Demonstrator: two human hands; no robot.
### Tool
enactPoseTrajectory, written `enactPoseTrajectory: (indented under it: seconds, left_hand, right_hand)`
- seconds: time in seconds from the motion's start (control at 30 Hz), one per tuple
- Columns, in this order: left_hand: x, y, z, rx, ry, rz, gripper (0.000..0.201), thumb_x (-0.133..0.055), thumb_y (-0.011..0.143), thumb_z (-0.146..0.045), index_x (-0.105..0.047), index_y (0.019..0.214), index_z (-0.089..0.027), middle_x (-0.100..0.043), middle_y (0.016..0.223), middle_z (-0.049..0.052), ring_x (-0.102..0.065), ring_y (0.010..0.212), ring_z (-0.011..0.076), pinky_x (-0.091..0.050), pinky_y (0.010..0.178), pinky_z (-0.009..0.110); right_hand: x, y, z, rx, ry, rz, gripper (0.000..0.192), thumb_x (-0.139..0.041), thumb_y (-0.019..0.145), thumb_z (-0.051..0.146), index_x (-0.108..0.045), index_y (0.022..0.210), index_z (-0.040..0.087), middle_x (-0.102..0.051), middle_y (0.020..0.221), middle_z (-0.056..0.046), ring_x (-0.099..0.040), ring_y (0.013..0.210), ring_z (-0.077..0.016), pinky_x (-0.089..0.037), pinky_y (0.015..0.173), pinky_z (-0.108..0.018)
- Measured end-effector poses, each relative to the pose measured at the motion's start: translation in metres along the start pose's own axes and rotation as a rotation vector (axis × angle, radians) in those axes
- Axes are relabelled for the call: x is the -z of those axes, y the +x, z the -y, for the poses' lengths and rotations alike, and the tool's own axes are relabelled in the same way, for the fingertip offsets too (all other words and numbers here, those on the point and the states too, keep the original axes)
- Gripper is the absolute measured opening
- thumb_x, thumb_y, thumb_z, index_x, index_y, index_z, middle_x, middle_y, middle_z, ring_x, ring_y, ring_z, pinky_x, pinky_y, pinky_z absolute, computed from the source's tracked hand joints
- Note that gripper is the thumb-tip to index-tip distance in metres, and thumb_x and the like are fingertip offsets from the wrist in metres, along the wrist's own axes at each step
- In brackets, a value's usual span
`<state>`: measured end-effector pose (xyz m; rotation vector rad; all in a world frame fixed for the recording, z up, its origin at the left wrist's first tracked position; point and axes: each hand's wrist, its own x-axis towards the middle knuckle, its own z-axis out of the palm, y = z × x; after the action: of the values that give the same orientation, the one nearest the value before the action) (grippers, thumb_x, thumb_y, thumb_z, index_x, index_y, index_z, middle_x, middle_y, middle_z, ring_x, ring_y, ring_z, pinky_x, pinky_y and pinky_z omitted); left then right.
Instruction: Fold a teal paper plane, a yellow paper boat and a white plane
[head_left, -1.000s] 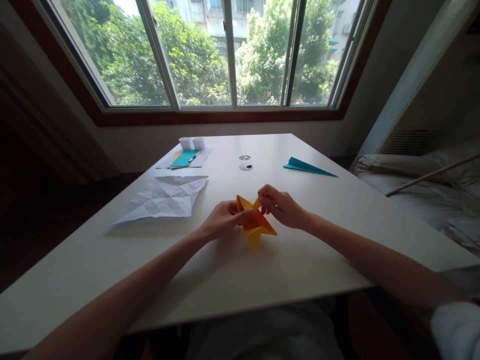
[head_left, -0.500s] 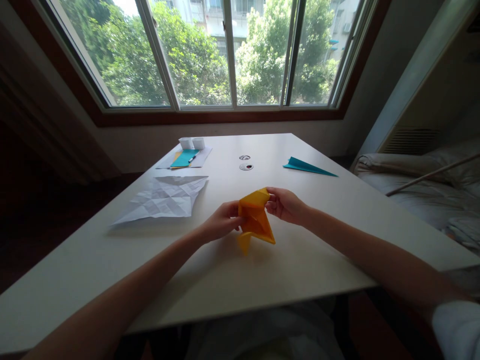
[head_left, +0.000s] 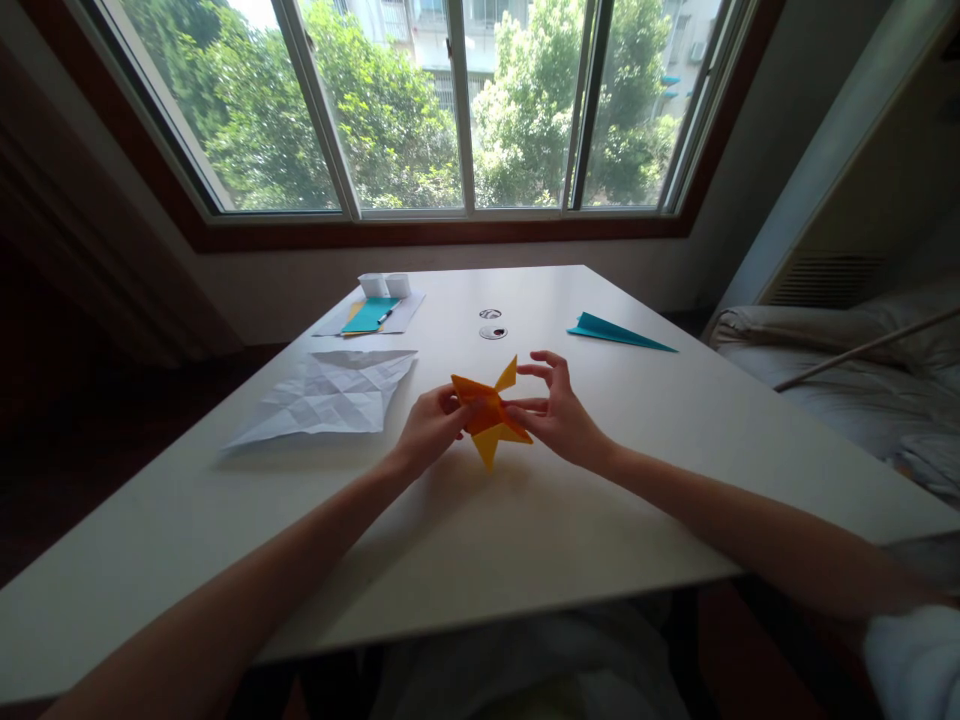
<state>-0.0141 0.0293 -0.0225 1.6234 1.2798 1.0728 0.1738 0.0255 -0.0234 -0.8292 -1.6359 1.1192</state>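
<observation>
A folded orange-yellow paper [head_left: 492,437] is held just over the table, near the middle of the view. Its points stick out at the upper left, upper right and below, with a darker orange face between them. My left hand [head_left: 426,432] grips its left side, the thumb lying on the orange face. From the right, my right hand [head_left: 568,425] pinches the paper's inner part with thumb and a finger. The upper fingers of that hand are raised and bent beside the upper-right point. Some of the paper behind the fingers is hidden.
A creased white sheet [head_left: 341,395] lies on the white table [head_left: 465,590] at left. Behind it are blue paper [head_left: 370,314], a pen [head_left: 389,313] and white paper boxes [head_left: 397,286]. Two oval pieces [head_left: 493,332] lie centre back, a blue paper plane [head_left: 619,334] at right.
The paper has gone from an open pocket shape to a flatter, pointed star-like one. My right hand has moved from its upper corner to its inner part, with fingers now spread.
</observation>
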Motion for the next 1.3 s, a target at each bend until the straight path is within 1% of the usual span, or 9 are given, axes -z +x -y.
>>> enactPoseTrajectory:
  seconds: [0.1,0.2,0.3,0.47,0.67,0.87,1.03,1.17,1.3]
  left_hand:
    - [-0.001,0.0,0.001,-0.001,-0.014,0.003,0.044,-0.062,0.072,-0.049,-0.064,0.094,-0.011,-0.068,0.077,0.008,-0.061,0.062,0.0157,-0.045,0.048,0.022]
    - [-0.002,-0.001,0.001,0.005,-0.041,0.02,0.042,-0.061,0.073,-0.048,-0.063,0.092,-0.01,-0.067,0.075,0.008,-0.061,0.06,0.0152,-0.046,0.048,0.022]
    - [-0.004,-0.002,0.003,-0.025,-0.046,0.07,0.039,-0.06,0.075,-0.045,-0.062,0.092,-0.01,-0.066,0.074,0.007,-0.061,0.061,0.0147,-0.047,0.048,0.022]
    - [-0.007,-0.003,0.007,-0.134,-0.034,0.211,0.038,-0.06,0.077,-0.038,-0.057,0.106,-0.013,-0.066,0.082,0.006,-0.062,0.065,0.0151,-0.049,0.048,0.021]
    - [-0.004,-0.001,0.01,-0.217,0.09,0.185,0.028,-0.056,0.08,-0.033,-0.055,0.101,-0.014,-0.065,0.084,0.005,-0.063,0.071,0.0167,-0.051,0.052,0.023]
    - [-0.002,0.001,0.009,-0.328,0.193,0.085,0.026,-0.055,0.078,-0.027,-0.055,0.101,-0.015,-0.065,0.093,0.006,-0.062,0.08,0.0182,-0.054,0.068,0.031]
    - [-0.003,0.001,0.009,-0.318,0.222,0.024,0.026,-0.054,0.077,-0.025,-0.054,0.101,-0.016,-0.064,0.094,0.005,-0.062,0.074,0.0162,-0.054,0.066,0.031]
    - [-0.003,0.0,0.007,-0.296,0.219,0.036,0.02,-0.055,0.076,-0.025,-0.056,0.094,-0.016,-0.064,0.09,0.004,-0.062,0.075,0.0164,-0.053,0.065,0.029]
    - [-0.001,0.0,0.005,-0.296,0.228,0.005,0.017,-0.055,0.076,-0.026,-0.057,0.09,-0.016,-0.065,0.09,0.005,-0.062,0.076,0.0168,-0.051,0.067,0.029]
  right_hand:
    - [-0.004,-0.001,-0.003,0.178,-0.2,-0.034,0.041,-0.062,0.073,0.034,-0.038,0.104,0.024,-0.047,0.108,-0.004,-0.06,0.088,-0.0166,-0.058,0.075,-0.037]
    - [-0.002,-0.001,-0.007,0.296,-0.353,-0.03,0.028,-0.06,0.075,0.026,-0.042,0.095,0.021,-0.052,0.092,-0.001,-0.06,0.083,-0.0143,-0.056,0.078,-0.037]
    - [0.001,-0.001,-0.01,0.319,-0.49,0.009,0.025,-0.058,0.076,0.021,-0.045,0.097,0.022,-0.059,0.092,-0.001,-0.062,0.081,-0.0149,-0.055,0.075,-0.034]
    - [0.005,-0.003,-0.007,0.244,-0.636,0.06,0.026,-0.049,0.083,0.017,-0.05,0.108,0.024,-0.068,0.089,-0.002,-0.066,0.078,-0.0162,-0.053,0.069,-0.029]
    - [0.008,0.002,-0.004,0.231,-0.526,0.061,0.011,-0.057,0.079,0.021,-0.059,0.089,0.021,-0.069,0.08,-0.001,-0.065,0.07,-0.0137,-0.052,0.064,-0.025]
    - [0.013,0.007,-0.001,0.117,-0.368,0.124,0.014,-0.068,0.069,0.026,-0.062,0.078,0.017,-0.068,0.078,-0.002,-0.065,0.07,-0.0156,-0.053,0.064,-0.027]
    - [0.019,0.012,-0.002,0.045,-0.201,0.184,0.019,-0.068,0.069,0.029,-0.062,0.082,0.016,-0.068,0.083,-0.003,-0.065,0.076,-0.0178,-0.055,0.071,-0.034]
    - [0.021,0.013,-0.001,0.051,-0.122,0.253,0.022,-0.067,0.07,0.03,-0.062,0.085,0.015,-0.067,0.086,-0.004,-0.065,0.081,-0.0188,-0.055,0.076,-0.038]
    - [0.021,0.013,0.0,0.08,-0.098,0.255,0.025,-0.065,0.073,0.035,-0.061,0.088,0.016,-0.065,0.09,-0.004,-0.064,0.085,-0.0183,-0.055,0.078,-0.039]
